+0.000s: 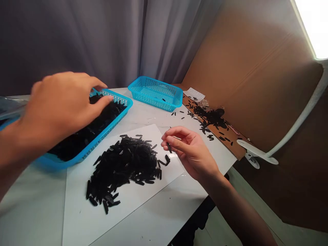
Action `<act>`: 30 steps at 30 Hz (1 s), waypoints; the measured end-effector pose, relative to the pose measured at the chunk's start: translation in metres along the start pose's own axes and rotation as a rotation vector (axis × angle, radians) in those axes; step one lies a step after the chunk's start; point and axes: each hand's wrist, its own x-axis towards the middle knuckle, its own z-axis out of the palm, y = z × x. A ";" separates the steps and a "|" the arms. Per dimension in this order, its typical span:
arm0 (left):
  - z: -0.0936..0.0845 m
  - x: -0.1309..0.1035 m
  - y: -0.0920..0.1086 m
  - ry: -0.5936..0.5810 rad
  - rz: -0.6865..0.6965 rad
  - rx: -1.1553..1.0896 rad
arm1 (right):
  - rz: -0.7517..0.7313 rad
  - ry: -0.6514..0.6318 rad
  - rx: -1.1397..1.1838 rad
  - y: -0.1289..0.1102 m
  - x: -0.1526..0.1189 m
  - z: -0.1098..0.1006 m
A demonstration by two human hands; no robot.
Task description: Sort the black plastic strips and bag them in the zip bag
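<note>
My left hand point(66, 99) is over a blue plastic basket point(102, 136) full of small black elongated pieces point(109, 114). Its thumb and fingers are apart and nothing shows between them; the hand is slightly blurred. Between thumb and fingertips, my right hand point(188, 148) pinches one slim black piece point(169, 147), which points downward. Below and left of that hand, a heap of similar black pieces point(125, 160) lies on a white sheet point(138, 222). A few of them lie loose at the heap's right side.
A second blue basket point(156, 106) at the back has one dark piece inside. More black pieces point(212, 118) lie scattered on cardboard at the right, near a paper slip point(194, 94). A white clamp point(256, 152) grips the table's right edge beside a cardboard wall point(246, 68).
</note>
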 end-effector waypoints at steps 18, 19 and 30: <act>0.036 -0.050 0.060 0.265 0.583 -0.673 | -0.399 0.110 -0.262 0.003 -0.008 0.015; 0.036 -0.050 0.060 0.294 0.610 -0.647 | -0.385 0.101 -0.274 0.002 -0.008 0.014; 0.030 -0.053 0.061 0.374 0.617 -0.681 | -0.210 -0.012 -0.163 -0.007 -0.011 0.007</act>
